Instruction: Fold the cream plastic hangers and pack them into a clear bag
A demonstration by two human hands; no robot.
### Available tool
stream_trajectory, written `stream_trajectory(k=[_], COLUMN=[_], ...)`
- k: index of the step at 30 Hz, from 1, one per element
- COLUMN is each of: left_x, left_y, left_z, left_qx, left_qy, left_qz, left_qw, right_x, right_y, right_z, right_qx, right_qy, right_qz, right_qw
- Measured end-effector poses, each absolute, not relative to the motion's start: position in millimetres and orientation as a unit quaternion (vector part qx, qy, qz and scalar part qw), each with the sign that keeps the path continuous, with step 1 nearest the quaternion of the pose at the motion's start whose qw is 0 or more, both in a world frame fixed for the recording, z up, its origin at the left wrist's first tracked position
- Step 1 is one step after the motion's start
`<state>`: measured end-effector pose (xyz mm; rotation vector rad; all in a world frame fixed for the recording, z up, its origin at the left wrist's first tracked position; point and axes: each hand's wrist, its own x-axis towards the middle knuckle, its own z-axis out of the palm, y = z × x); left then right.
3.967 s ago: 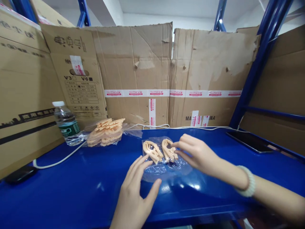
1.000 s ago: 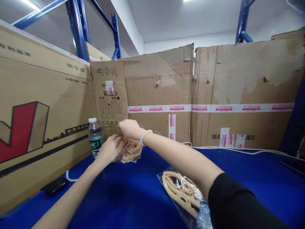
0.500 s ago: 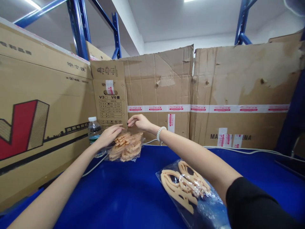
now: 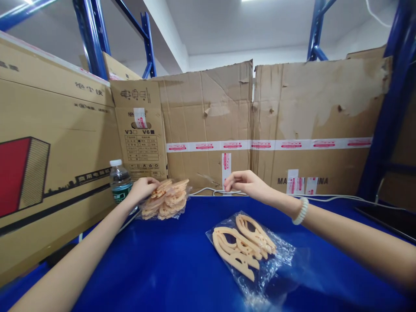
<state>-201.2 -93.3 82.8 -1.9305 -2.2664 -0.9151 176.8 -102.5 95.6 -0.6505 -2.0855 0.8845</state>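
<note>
My left hand (image 4: 145,189) is at the upper left edge of a clear bag filled with stacked beige folding hangers (image 4: 169,198). Its fingers are closed at the bag's edge, the tips partly hidden. Over the back of the table hovers my right hand (image 4: 246,183), fingers loosely bent and apart, holding nothing I can see. Nearer to me, a second clear plastic bag (image 4: 280,255) lies flat with beige folding hangers (image 4: 238,251) in it; neither hand touches it.
A capped water bottle (image 4: 120,184) stands left of the stacked bag, close to my left wrist. Cardboard boxes wall in the blue tabletop (image 4: 156,268) at the left and back. A white cable (image 4: 331,198) runs along the rear edge.
My right hand has moved right, away from the stacked bag and my left hand. The left hand's fingers have curled in at the bag. The view has shifted slightly.
</note>
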Motion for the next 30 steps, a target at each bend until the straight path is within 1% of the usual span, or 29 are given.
stream_trajectory(k=[9,13,16,22,25,28,29,30], left_x=[-176,-177,-178,-177,-165,-131,-114,-96], left_y=[-96,-99,-100,-102,-115,-142,-153,-163], left_z=[79,83,88,100,110,120,121,120], left_qx=[-0.620,-0.618,-0.616,-0.634,-0.630,-0.624,-0.631,-0.664], left_qy=[-0.725,-0.730,-0.735,-0.716,-0.692,-0.625,-0.583,-0.490], left_qz=[-0.295,-0.285,-0.277,-0.283,-0.322,-0.396,-0.422,-0.459], left_qw=[0.052,0.057,0.060,0.080,0.144,0.253,0.288,0.330], right_x=[239,253,261,287,305,316,317,317], right_y=[-117,-143,-164,-195,-206,-212,-213,-214], right_z=[74,73,72,69,66,57,53,48], right_qx=[-0.360,-0.358,-0.361,-0.410,-0.414,-0.393,-0.388,-0.386], right_qy=[-0.788,-0.813,-0.833,-0.848,-0.866,-0.890,-0.896,-0.900], right_qz=[0.305,0.239,0.190,0.160,0.148,0.142,0.135,0.124], right_qw=[0.395,0.393,0.374,0.296,0.238,0.179,0.168,0.162])
